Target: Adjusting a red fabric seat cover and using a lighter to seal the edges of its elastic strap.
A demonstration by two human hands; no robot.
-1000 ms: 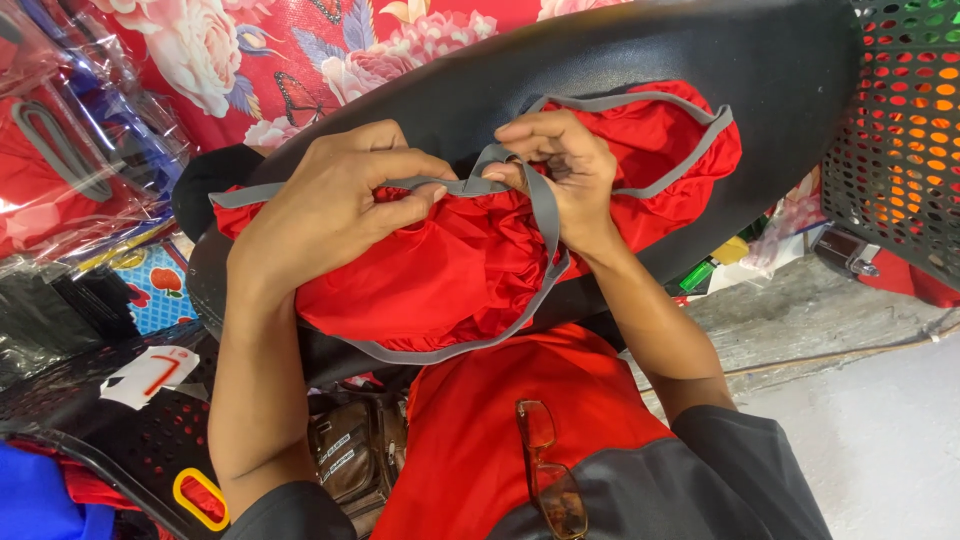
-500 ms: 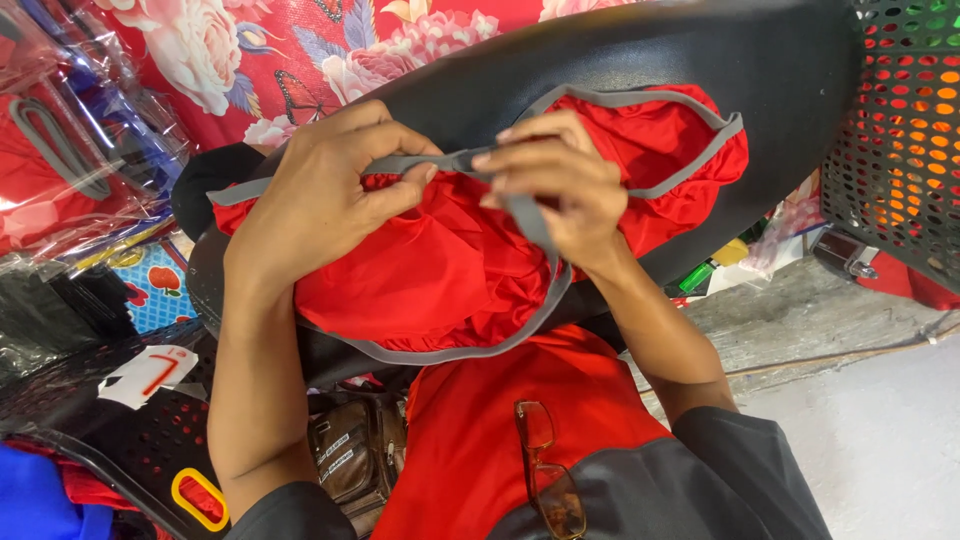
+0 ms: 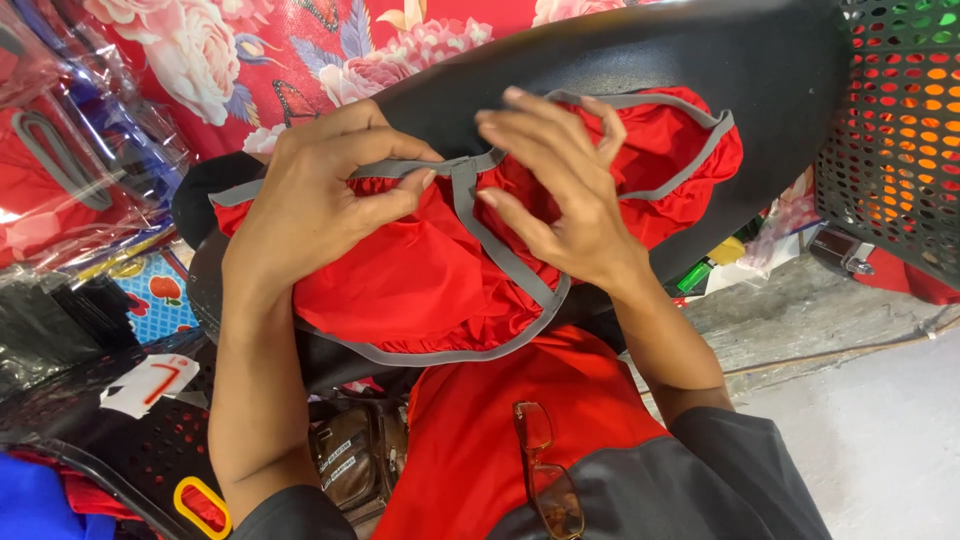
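Red garment with grey trim lies on black seat, frame centre. Left hand pinches trim at 10 o'clock; right hand hovers spread, gripping nothing. Folding appears partial; edges remain unaligned.

Red garment, grey trim

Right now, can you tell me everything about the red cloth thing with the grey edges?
The red fabric piece looks thin, shiny and crinkled, with grey binding sewn along its edges and a grey strip running across it. It lies bunched on a black padded seat. The left hand pinches the grey edge near the top, and the right hand hovers with spread fingers, touching the fabric beside it.
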